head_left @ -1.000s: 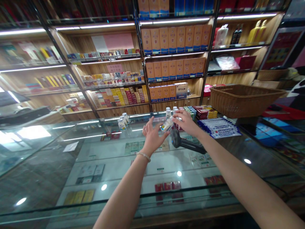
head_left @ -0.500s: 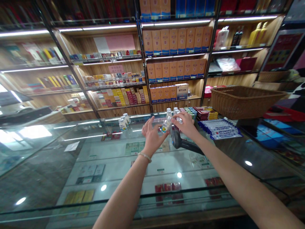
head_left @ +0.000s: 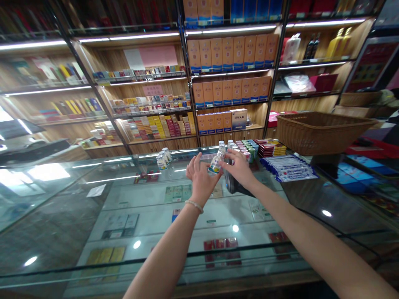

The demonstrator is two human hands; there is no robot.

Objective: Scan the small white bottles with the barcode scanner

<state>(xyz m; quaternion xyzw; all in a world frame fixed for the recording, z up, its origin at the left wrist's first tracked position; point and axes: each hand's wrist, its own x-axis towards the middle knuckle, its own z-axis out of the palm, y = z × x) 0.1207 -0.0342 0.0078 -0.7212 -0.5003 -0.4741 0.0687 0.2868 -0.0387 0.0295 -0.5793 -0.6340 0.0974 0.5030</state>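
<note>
In front of me, above the glass counter, a small clear-and-white bottle (head_left: 215,165) with a yellow and blue label is tilted between my hands. My left hand (head_left: 201,178), with a beaded bracelet at the wrist, pinches its lower part between thumb and index finger; the other fingers are raised. From the other side, the thumb and fingers of my right hand (head_left: 239,168) close on its upper part. Under my right hand lies a black handheld scanner (head_left: 231,182), partly covered. Another small bottle (head_left: 221,145) stands just behind. To the left, several similar bottles (head_left: 162,160) are grouped.
The glass counter (head_left: 149,232) has packs displayed beneath it. Right of my hands are rows of small colourful containers (head_left: 249,145), red and yellow boxes (head_left: 271,146) and a pile of blue-white packets (head_left: 289,167). A wicker basket (head_left: 321,133) stands behind. Shelves of boxes (head_left: 230,91) line the wall.
The small bottle has shifted slightly left and turned, its label now facing me more. My right hand has moved left, covering more of the scanner. My left hand keeps its pinch.
</note>
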